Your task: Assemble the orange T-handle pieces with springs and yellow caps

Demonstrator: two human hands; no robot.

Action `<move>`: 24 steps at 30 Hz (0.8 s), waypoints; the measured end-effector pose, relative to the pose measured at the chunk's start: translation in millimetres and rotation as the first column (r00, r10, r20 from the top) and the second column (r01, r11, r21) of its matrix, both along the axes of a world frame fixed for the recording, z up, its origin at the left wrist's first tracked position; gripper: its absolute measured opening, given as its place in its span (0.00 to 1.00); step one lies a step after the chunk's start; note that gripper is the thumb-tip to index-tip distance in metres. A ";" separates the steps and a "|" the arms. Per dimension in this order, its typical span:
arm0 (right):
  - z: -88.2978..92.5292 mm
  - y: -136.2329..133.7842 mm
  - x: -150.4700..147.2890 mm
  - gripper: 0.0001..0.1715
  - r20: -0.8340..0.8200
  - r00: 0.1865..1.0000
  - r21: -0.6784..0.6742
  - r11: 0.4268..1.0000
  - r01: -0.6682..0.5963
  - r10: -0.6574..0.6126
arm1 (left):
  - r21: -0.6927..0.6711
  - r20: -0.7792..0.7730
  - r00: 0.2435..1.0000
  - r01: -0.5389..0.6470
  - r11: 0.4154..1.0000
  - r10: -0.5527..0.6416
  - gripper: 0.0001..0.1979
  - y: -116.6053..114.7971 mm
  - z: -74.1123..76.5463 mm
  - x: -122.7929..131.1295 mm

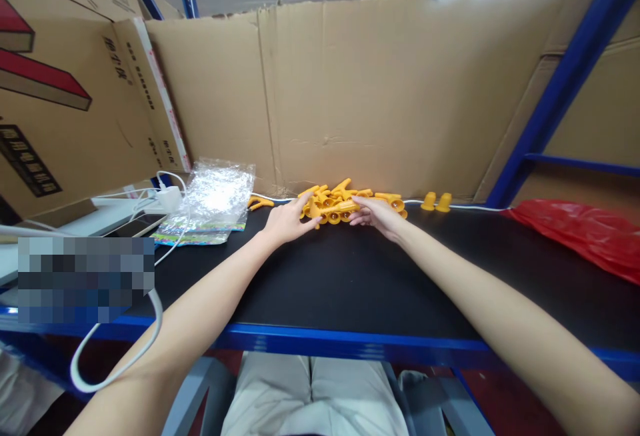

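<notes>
A heap of yellow plastic pieces [345,192] lies at the back of the black tabletop, against the cardboard. Some are branched like a Y, others look like small cups with open round ends. Just in front of the heap, a long yellow plastic piece [336,209] spans the gap between my hands. My left hand [289,219] has its thumb and fingers closed around the left end. With bent fingers, my right hand [381,216] grips the right end. A single branched yellow piece [260,203] rests left of my left hand.
Two yellow cups [436,202] stand to the right. Clear plastic bags [213,193], a phone [137,225] and white cables [170,197] lie left. A red plastic bag [585,229] sits at far right. Cardboard [375,96] walls the back; a blue rail [345,339] edges the front.
</notes>
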State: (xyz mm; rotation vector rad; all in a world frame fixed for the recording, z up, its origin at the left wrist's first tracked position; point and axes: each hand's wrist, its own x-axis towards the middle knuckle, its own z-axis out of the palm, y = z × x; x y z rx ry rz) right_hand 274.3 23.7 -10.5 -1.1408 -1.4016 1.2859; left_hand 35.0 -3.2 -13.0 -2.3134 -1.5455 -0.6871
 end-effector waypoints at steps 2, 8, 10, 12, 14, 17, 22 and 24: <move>6.1 -0.6 1.6 0.14 -0.066 0.997 0.049 0.998 0.049 -0.046 | -0.046 0.058 0.995 -0.073 0.996 0.076 0.30 7.4 -1.5 -8.5; 22.8 -1.6 2.7 0.22 -0.076 0.979 0.345 0.916 0.205 -0.190 | -0.307 -0.065 0.931 -0.362 0.880 0.360 0.25 36.8 -18.5 -39.4; 24.4 -2.3 -2.8 0.25 0.008 0.972 0.453 0.867 0.207 -0.236 | -0.365 -0.099 0.917 -0.395 0.843 0.387 0.27 43.3 -24.3 -45.8; 23.8 -3.0 -11.6 0.25 0.146 0.940 0.568 0.804 0.176 -0.309 | -0.400 -0.104 0.915 -0.398 0.825 0.391 0.29 47.4 -29.0 -49.1; 22.2 -2.6 -22.3 0.23 0.331 0.846 0.693 0.716 0.083 -0.418 | -0.415 -0.108 0.911 -0.404 0.815 0.397 0.32 50.1 -33.0 -50.4; 20.5 3.3 -38.2 0.20 0.549 0.593 0.796 0.585 -0.155 -0.590 | -0.427 -0.103 0.892 -0.439 0.791 0.440 0.35 53.4 -38.3 -51.7; 19.2 23.5 -55.9 0.20 0.603 0.269 0.789 0.509 -0.344 -0.751 | -0.424 -0.040 0.867 -0.465 0.777 0.496 0.37 59.1 -44.1 -58.7; 17.4 28.9 -60.8 0.21 0.603 0.194 0.780 0.521 -0.348 -0.774 | -0.414 -0.022 0.857 -0.476 0.776 0.514 0.37 60.8 -44.6 -62.6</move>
